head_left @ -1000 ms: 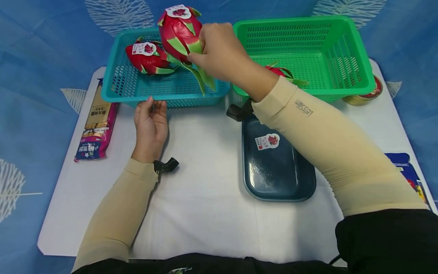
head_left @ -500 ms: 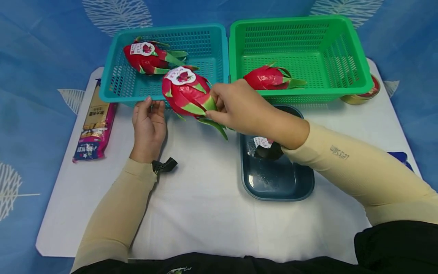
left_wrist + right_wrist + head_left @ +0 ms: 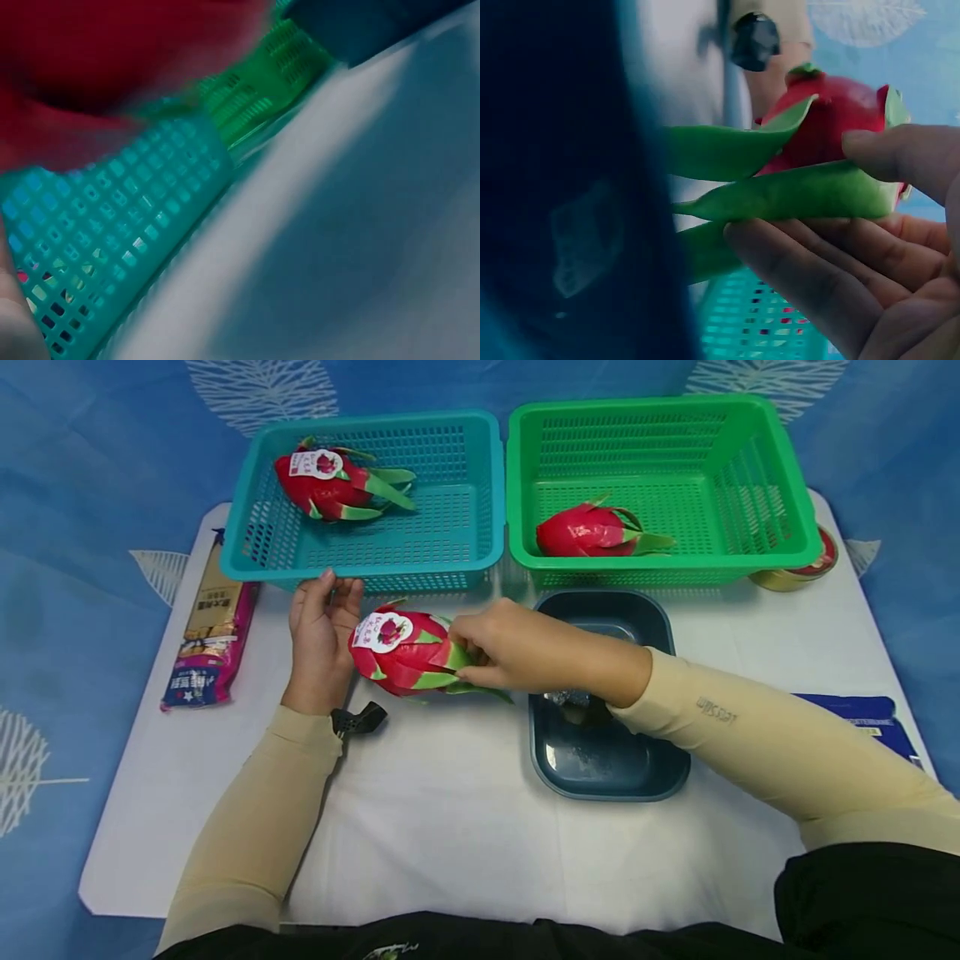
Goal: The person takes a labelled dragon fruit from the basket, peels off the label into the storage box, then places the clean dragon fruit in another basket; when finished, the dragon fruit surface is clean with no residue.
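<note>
In the head view, my right hand pinches a red dragon fruit by its green leafy end, over the white table in front of the teal basket. The right wrist view has thumb and fingers around the green scales. My left hand is palm up with relaxed fingers, its fingertips right at the teal basket's front rim. The held fruit's labelled end overlaps the left hand's edge in the head view. A second labelled dragon fruit lies inside the teal basket.
Beside the teal basket stands a green basket containing another dragon fruit. A dark blue tub sits under my right wrist. A snack packet lies left, a round tin and a blue packet right.
My right hand has carried the dragon fruit from above the teal basket down and towards me, tipping it onto its side beside the left hand. The left hand has stayed at the rim.
</note>
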A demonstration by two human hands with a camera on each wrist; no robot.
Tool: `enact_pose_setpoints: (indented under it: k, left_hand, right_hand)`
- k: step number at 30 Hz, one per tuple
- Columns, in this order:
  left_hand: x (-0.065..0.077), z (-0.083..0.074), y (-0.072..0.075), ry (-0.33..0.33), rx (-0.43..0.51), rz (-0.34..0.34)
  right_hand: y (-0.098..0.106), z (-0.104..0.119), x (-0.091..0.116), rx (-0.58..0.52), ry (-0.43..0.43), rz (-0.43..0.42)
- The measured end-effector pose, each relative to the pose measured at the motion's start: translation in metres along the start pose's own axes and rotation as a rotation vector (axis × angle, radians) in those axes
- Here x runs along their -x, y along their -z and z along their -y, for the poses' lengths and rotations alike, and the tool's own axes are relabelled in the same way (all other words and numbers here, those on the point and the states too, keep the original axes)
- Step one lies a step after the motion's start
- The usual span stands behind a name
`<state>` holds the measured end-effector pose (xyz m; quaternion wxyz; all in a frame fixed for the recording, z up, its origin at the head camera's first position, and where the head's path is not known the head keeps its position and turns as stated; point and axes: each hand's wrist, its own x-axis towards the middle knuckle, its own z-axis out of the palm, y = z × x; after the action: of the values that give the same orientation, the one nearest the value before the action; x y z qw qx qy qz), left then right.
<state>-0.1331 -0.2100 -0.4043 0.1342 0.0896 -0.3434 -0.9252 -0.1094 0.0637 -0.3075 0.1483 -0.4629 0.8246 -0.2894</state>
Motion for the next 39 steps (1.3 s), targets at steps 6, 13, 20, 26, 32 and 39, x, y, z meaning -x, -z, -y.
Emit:
enact_pose_setpoints:
  k: [6, 13, 20, 26, 32, 39]
  left_hand:
    - [-0.001, -0.002, 0.0, 0.018, 0.039, 0.02]
    - [-0.002, -0.004, 0.002, 0.028, 0.058, 0.018]
    - [-0.002, -0.005, 0.004, 0.06, 0.069, 0.048]
    - [0.007, -0.005, 0.005, 0.184, -0.026, 0.182]
    - [0.018, -0.006, 0.007, 0.255, -0.229, 0.403]
    - [0.029, -0.011, 0.019, 0.289, -0.496, 0.772]
  right_hand:
    - [-0.009, -0.006, -0.001, 0.055, 0.002, 0.092]
    - [-0.013, -0.013, -0.003, 0.076, 0.036, 0.154]
    - [-0.013, -0.018, -0.005, 0.071, 0.043, 0.181]
    - [-0.012, -0.02, -0.008, 0.098, -0.016, 0.228]
    - [-0.013, -0.022, -0.011, 0.128, -0.032, 0.243]
    - [-0.011, -0.019, -0.011, 0.157, -0.075, 0.243]
